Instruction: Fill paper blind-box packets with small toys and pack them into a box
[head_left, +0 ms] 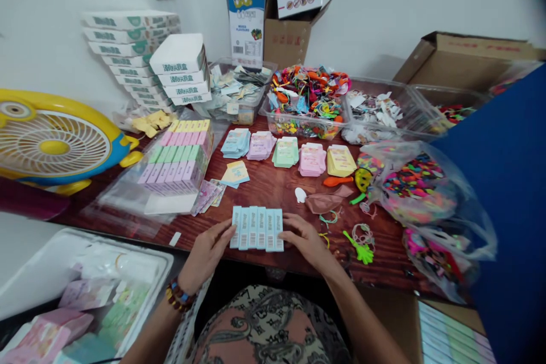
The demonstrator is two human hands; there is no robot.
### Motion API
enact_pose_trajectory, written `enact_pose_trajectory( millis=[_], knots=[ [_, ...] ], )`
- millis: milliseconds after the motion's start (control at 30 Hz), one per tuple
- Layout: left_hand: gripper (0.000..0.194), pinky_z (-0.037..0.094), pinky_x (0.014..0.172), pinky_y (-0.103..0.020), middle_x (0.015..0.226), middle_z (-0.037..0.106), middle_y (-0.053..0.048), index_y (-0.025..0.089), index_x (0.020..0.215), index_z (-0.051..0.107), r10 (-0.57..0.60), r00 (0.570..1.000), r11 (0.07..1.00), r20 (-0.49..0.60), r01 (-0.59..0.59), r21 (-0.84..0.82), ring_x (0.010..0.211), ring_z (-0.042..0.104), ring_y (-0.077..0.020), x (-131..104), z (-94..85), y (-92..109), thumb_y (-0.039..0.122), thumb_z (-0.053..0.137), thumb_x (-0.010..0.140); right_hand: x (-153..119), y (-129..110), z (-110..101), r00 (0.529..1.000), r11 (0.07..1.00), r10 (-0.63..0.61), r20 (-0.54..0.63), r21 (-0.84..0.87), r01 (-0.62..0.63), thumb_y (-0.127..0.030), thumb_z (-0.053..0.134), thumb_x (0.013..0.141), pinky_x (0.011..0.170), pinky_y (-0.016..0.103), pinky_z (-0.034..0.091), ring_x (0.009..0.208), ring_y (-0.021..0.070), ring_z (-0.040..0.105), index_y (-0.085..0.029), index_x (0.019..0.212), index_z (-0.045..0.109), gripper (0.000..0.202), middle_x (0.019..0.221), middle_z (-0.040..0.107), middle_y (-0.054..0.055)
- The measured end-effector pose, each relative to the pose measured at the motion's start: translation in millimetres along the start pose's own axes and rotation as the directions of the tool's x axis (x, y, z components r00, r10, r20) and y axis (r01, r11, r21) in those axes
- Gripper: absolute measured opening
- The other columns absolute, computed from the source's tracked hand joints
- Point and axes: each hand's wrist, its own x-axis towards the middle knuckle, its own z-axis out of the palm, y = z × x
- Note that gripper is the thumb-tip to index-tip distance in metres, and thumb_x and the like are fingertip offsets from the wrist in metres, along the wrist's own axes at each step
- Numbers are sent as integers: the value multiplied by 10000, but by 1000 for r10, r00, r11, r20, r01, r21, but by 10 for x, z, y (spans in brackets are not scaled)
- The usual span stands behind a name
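A row of several small light-blue boxes (257, 229) stands side by side at the table's front edge, printed narrow sides facing up. My left hand (212, 244) presses its fingers against the left end of the row. At the opposite end, my right hand (302, 239) has its thumb and fingers on the last box, so the row is squeezed between both hands. Farther back lie flat stacks of folded cartons: blue (236, 143), purple (261, 145), green (285, 152), pink (312, 159) and yellow (340, 160). A block of pink, green, purple and yellow boxes (179, 156) sits to the left.
Clear bins of small toys (307, 102) and paper packets (234, 91) line the back. A yellow fan (55, 142) is at left, above a foam box (157, 273). Bags of colourful toys (422, 187) lie right, near a green sticky hand (362, 250). White boxes (181, 68) are stacked behind.
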Motion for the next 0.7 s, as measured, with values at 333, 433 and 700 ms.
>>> enact_pose_trajectory(
  millis=[333, 433, 700],
  knots=[
    [337, 477, 979, -341, 1184, 644, -84, 197, 1160, 549, 10, 984, 987, -180, -38, -155, 1099, 610, -221, -152, 185, -146, 434, 434, 951, -156, 225, 143, 943, 909, -305, -135, -337, 246, -237, 578, 910, 1080, 448, 436, 1293, 248, 513, -209, 1183, 625, 277, 1372, 544, 136],
    [314, 469, 978, -333, 1156, 641, -69, 207, 1138, 545, -12, 980, 989, -199, -18, -148, 1083, 604, -217, -164, 224, -199, 433, 428, 953, -137, 285, 115, 963, 927, -251, -100, -312, 209, -253, 660, 857, 1085, 456, 424, 1299, 259, 499, -203, 1229, 570, 386, 1371, 533, 141],
    [379, 443, 1024, -349, 1227, 635, -82, 196, 1218, 528, -25, 980, 990, -197, -3, -139, 1147, 593, -225, -146, 202, -134, 456, 434, 958, -18, 86, -80, 980, 935, -183, 74, -295, 197, -288, 698, 840, 1125, 440, 376, 1323, 250, 467, -217, 1417, 411, 648, 1393, 501, 130]
  ],
)
